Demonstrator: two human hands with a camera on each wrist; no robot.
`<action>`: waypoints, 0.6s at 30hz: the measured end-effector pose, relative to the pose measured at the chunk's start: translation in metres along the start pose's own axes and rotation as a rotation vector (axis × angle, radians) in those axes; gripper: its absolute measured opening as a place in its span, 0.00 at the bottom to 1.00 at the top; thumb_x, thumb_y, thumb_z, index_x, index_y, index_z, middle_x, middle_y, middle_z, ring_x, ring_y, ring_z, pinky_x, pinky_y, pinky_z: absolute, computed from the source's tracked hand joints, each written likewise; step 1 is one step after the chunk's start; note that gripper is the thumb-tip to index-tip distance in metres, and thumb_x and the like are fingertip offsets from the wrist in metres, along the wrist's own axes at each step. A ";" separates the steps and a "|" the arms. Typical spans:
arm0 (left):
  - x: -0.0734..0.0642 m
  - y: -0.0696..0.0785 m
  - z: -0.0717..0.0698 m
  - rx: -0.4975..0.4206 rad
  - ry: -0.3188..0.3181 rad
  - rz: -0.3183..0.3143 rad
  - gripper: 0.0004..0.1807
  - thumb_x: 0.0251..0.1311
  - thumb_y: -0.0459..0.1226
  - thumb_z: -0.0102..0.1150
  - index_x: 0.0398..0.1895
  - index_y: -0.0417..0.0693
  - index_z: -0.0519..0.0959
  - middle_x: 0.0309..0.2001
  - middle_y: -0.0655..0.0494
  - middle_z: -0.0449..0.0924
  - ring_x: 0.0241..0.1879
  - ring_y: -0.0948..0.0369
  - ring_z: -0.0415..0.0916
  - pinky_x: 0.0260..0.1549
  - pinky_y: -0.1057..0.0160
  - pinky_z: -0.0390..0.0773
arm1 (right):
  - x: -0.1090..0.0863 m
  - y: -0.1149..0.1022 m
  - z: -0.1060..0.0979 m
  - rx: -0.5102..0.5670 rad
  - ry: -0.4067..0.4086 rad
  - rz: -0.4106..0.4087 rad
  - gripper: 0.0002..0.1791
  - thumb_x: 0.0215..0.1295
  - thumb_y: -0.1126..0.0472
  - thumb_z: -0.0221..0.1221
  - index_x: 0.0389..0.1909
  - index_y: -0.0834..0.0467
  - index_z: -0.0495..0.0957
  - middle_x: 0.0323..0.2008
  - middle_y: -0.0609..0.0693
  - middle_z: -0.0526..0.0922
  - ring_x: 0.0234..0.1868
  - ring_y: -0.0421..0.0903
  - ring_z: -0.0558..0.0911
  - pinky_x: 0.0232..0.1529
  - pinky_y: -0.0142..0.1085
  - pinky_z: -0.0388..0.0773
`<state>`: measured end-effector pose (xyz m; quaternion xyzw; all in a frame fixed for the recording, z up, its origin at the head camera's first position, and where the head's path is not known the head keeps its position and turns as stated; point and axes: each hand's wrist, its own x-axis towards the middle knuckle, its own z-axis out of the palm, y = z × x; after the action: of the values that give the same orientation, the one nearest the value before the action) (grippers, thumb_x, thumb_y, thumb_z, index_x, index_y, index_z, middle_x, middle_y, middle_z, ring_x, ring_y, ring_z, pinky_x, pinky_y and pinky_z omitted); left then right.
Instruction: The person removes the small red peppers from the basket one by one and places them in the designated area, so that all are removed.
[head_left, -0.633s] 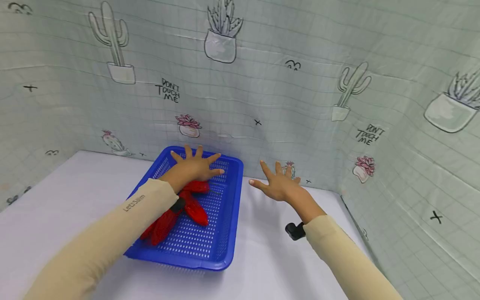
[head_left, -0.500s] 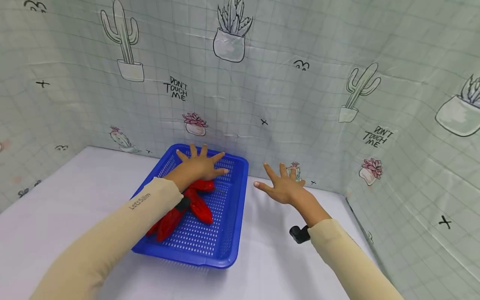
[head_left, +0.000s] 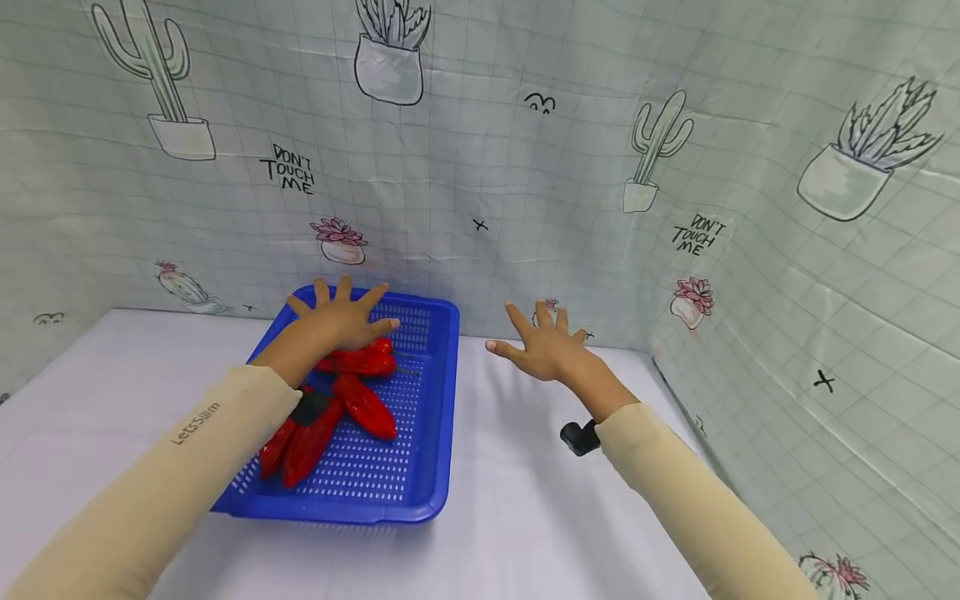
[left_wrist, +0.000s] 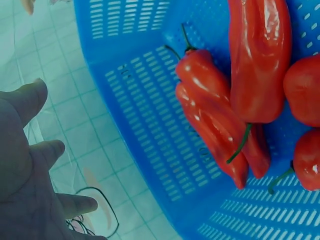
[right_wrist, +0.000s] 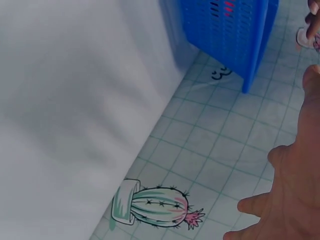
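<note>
My left hand [head_left: 336, 321] is spread wide above the far part of a blue plastic basket [head_left: 447, 400], fingers straight and apart, holding nothing. Several red peppers [head_left: 366, 406] with green stems lie in the basket, partly covered by my left forearm in the head view. In the left wrist view, two slim peppers [left_wrist: 210, 115] lie side by side near a slotted wall, beside a larger pepper [left_wrist: 260, 60]. My right hand [head_left: 546, 350] hovers over the table to the right of the basket. Its fingers are fanned out too, with nothing in them.
The basket stands on a white table [head_left: 510, 500] near its back edge. A pale curtain [head_left: 450, 167] with cactus drawings rises behind and along the sides. Dark wrist cameras, such as the right one [head_left: 579, 437], sit under the wrists.
The head view has swung, so basket, curtain and hands appear further left. Both hands stay spread; the left forearm uncovers more of the peppers now.
</note>
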<state>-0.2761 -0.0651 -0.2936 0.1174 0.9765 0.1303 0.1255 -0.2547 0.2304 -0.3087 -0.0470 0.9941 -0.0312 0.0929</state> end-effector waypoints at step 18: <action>-0.004 -0.018 -0.006 -0.009 0.099 -0.060 0.43 0.70 0.62 0.38 0.80 0.53 0.40 0.73 0.24 0.23 0.68 0.24 0.13 0.55 0.18 0.23 | 0.003 0.008 -0.025 0.079 0.032 0.022 0.46 0.69 0.25 0.34 0.79 0.43 0.33 0.78 0.65 0.33 0.75 0.74 0.34 0.64 0.77 0.40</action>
<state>-0.2776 -0.0840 -0.2924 0.0809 0.9840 0.1365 0.0813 -0.2634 0.2397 -0.2852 -0.0318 0.9939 -0.0702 0.0791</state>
